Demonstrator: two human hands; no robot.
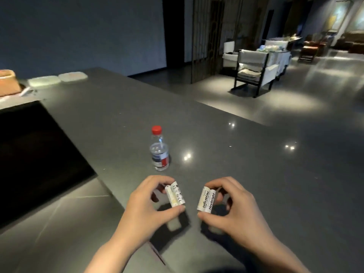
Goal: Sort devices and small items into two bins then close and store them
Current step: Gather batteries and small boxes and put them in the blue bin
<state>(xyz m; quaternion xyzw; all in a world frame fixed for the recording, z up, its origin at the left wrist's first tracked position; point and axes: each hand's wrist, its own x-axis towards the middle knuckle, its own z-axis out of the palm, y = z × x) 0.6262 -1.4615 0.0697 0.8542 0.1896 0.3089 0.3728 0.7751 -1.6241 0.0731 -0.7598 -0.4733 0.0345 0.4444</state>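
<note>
Head view, near edge: two bare forearms enter from bottom, hands meeting over the near centre of the counter (236,154).

Left hand (149,205): fingers curled, thumb below and fingertips above, pinching a pair of white batteries. Left pair (175,196) lies side by side, long axis tilted slightly left at the top; compliance marks and a "+" sign are visible on the wrap.

Right hand (234,209): same grip, thumb at the near end, fingers curled over the far end of a second pair. Right pair (206,200) also side by side, tilted slightly right at the top, "Heybright" printed along each cell. The two pairs are near each other but not touching. Cannot tell whether the batteries rest on the counter or are held just above it; dark shadows lie beneath both hands.

Further out, centre: water bottle (159,150), upright, red cap, clear body w/ blue, white and red label, just beyond the left hand.

Left: black panel (35,154) set in the counter.

Far left: two pale lids (57,78) flat, side by side, w/ a tan container (7,81) at the frame edge.

Far right, off the counter: chairs (254,71) on a glossy floor (275,103).
</note>
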